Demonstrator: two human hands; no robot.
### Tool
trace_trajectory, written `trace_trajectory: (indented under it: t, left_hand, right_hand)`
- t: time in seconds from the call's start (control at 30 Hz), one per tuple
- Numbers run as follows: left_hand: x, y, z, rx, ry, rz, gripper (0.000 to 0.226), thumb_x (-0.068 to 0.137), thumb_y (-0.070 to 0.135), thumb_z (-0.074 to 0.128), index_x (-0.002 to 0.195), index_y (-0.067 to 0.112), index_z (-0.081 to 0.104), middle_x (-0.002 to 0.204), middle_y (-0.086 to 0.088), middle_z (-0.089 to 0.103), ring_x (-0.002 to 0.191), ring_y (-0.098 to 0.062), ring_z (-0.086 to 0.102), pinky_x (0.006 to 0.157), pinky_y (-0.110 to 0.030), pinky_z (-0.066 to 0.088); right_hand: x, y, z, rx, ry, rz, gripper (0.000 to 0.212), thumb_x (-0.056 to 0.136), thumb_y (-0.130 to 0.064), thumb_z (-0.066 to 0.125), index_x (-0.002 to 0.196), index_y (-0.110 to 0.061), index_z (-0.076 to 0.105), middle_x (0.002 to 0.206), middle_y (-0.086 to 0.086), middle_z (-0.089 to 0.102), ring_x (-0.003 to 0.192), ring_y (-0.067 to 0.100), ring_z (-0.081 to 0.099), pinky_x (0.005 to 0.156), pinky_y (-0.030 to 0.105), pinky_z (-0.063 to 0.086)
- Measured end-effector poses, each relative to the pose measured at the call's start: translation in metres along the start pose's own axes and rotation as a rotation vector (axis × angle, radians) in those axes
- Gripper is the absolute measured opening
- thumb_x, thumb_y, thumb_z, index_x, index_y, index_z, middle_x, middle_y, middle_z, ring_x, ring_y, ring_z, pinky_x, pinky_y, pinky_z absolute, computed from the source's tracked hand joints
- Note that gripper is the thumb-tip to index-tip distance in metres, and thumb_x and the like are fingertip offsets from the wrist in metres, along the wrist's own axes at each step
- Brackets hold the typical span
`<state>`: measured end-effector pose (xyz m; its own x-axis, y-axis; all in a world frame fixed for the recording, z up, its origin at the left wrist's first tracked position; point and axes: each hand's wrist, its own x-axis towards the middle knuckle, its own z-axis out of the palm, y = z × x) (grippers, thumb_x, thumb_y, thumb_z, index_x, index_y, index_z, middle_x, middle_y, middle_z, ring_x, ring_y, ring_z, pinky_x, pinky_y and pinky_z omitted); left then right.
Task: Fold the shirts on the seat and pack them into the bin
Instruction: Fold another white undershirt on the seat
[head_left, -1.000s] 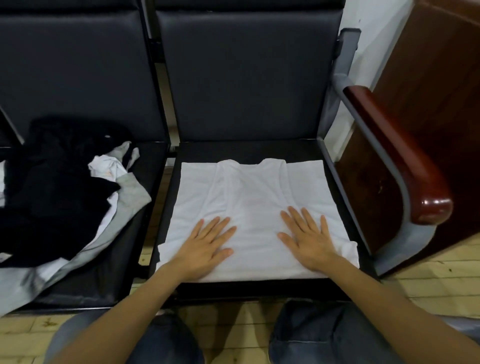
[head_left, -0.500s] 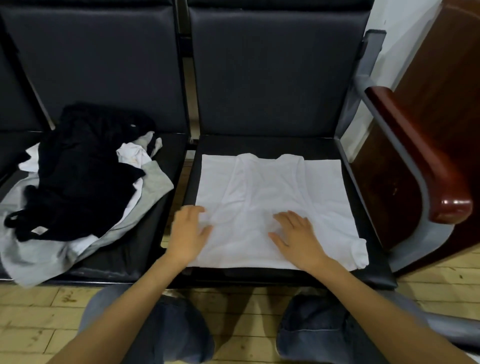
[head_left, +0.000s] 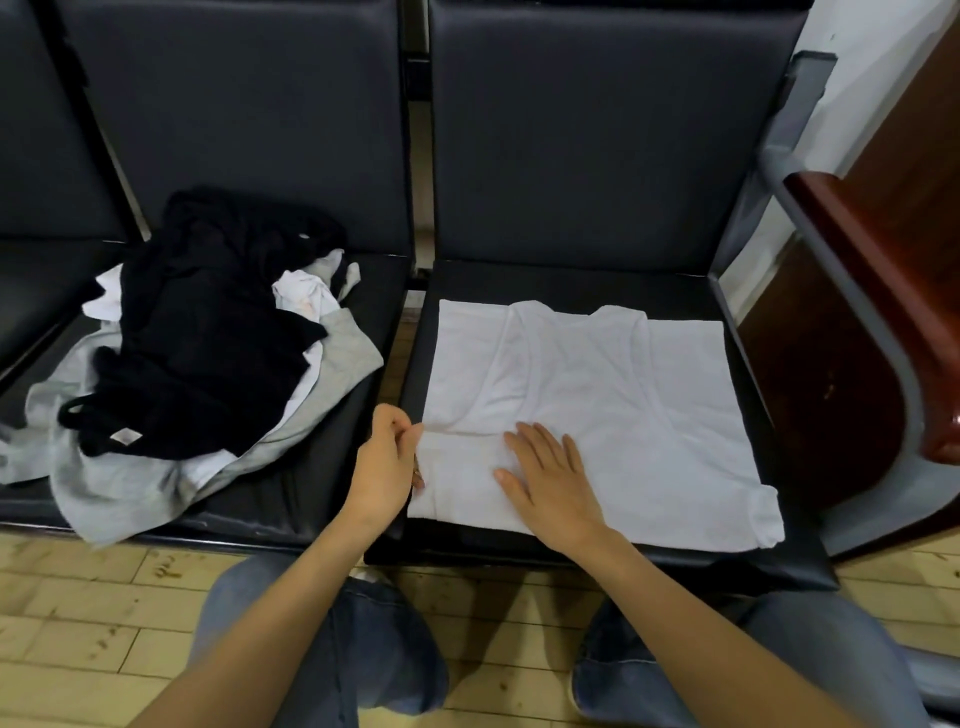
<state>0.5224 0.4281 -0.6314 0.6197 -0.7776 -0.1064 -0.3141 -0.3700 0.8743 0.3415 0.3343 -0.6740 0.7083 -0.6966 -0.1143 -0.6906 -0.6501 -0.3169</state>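
Head camera: a heap of shirts (head_left: 197, 364), black, grey and white, lies on the seat (head_left: 322, 467) left of the hands. The left hand (head_left: 387, 462) pinches the left edge of a white shirt (head_left: 623, 405) spread flat on the next seat (head_left: 571, 283). The right hand (head_left: 550, 483) rests on the cloth, fingers straight. A wooden armrest (head_left: 883, 312) stands further right.
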Motion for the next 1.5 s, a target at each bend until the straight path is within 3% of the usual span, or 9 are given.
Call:
trace_trajectory:
  t: [0.23, 0.5, 0.87, 1.03, 1.1, 1.2, 1.27, 1.37, 1.5]
  left_hand:
    - [-0.010, -0.003, -0.009, 0.117, -0.228, -0.268, 0.066, 0.075, 0.028, 0.079, 0.115, 0.017, 0.028, 0.090, -0.001, 0.056, 0.077, -0.007, 0.054, 0.059, -0.016, 0.039]
    - [-0.033, -0.009, -0.019, 0.171, -0.308, -0.304, 0.028, 0.081, 0.030, 0.074, 0.101, 0.012, 0.065, 0.096, 0.002, 0.062, 0.092, -0.013, 0.059, 0.072, -0.019, 0.043]
    - [-0.023, -0.014, -0.046, 0.357, -0.191, -0.241, 0.012, 0.083, 0.020, 0.071, 0.075, 0.013, 0.066, 0.083, 0.003, 0.064, 0.082, -0.014, 0.059, 0.069, -0.024, 0.044]
    - [-0.020, -0.019, -0.042, 0.385, -0.407, -0.266, 0.025, 0.078, 0.026, 0.077, 0.096, 0.017, 0.063, 0.092, 0.006, 0.059, 0.088, -0.010, 0.055, 0.067, -0.016, 0.040]
    - [-0.015, -0.020, -0.038, 0.365, -0.277, -0.242, 0.043, 0.076, 0.025, 0.078, 0.113, 0.016, 0.057, 0.110, -0.002, 0.054, 0.104, -0.018, 0.053, 0.083, -0.025, 0.044]
    - [-0.016, -0.014, -0.017, 0.474, 0.063, 0.303, 0.040, 0.089, 0.023, 0.057, 0.127, 0.009, 0.053, 0.128, -0.012, 0.047, 0.117, -0.029, 0.046, 0.101, -0.043, 0.041]
    - [-0.025, -0.009, 0.009, 0.590, -0.118, 0.540, 0.059, 0.096, 0.047, 0.031, 0.142, 0.011, 0.040, 0.146, -0.010, 0.037, 0.132, -0.028, 0.034, 0.112, -0.039, 0.027]
    - [-0.031, -0.020, 0.032, 0.833, -0.514, 0.393, 0.093, 0.065, 0.080, -0.027, 0.144, 0.032, -0.017, 0.155, 0.007, -0.022, 0.144, -0.017, -0.020, 0.114, -0.034, -0.014]
    - [-0.032, -0.004, 0.049, 0.969, -0.555, 0.212, 0.081, 0.082, 0.069, -0.012, 0.149, 0.024, -0.017, 0.155, -0.002, -0.028, 0.139, -0.020, -0.031, 0.111, -0.042, -0.020]
  right_hand:
    - [0.000, -0.001, -0.004, 0.009, 0.013, 0.029, 0.091, 0.076, -0.064, -0.015, 0.152, -0.024, 0.015, 0.160, -0.006, 0.008, 0.147, 0.010, 0.001, 0.116, 0.031, -0.013]
    - [0.000, 0.000, 0.000, -0.019, 0.026, 0.030, 0.087, 0.078, -0.061, -0.012, 0.151, -0.023, 0.017, 0.159, -0.005, 0.011, 0.147, 0.012, 0.004, 0.118, 0.034, -0.007]
    - [-0.002, 0.001, -0.003, 0.000, 0.017, 0.003, 0.086, 0.079, -0.063, -0.011, 0.152, -0.025, 0.015, 0.160, -0.006, 0.009, 0.147, 0.011, 0.002, 0.117, 0.033, -0.010]
    - [0.000, 0.002, 0.000, -0.048, -0.006, -0.014, 0.086, 0.080, -0.066, -0.012, 0.152, -0.026, 0.010, 0.160, -0.006, 0.004, 0.147, 0.011, -0.002, 0.117, 0.035, -0.010]
    - [0.001, 0.002, 0.000, -0.021, -0.030, -0.024, 0.086, 0.078, -0.065, -0.010, 0.152, -0.026, 0.010, 0.160, -0.006, 0.003, 0.147, 0.011, -0.003, 0.117, 0.035, -0.010]
    - [-0.001, 0.006, -0.014, 0.145, -0.072, -0.016, 0.070, 0.092, -0.062, 0.012, 0.151, -0.025, 0.017, 0.160, -0.004, 0.009, 0.147, 0.012, 0.000, 0.117, 0.034, -0.007]
    - [-0.009, 0.016, -0.027, 0.157, -0.001, -0.025, 0.071, 0.090, -0.061, 0.014, 0.149, -0.022, 0.027, 0.158, -0.002, 0.020, 0.147, 0.014, 0.008, 0.118, 0.034, 0.001]
    - [-0.029, 0.048, -0.044, 0.099, -0.024, 0.016, 0.056, 0.098, -0.049, 0.029, 0.146, -0.020, 0.033, 0.156, 0.001, 0.024, 0.145, 0.017, 0.016, 0.118, 0.031, 0.008]
    - [-0.064, 0.096, -0.078, 0.181, 0.028, 0.187, 0.046, 0.098, -0.026, 0.051, 0.141, -0.015, 0.041, 0.150, 0.006, 0.035, 0.137, 0.021, 0.032, 0.112, 0.026, 0.023]
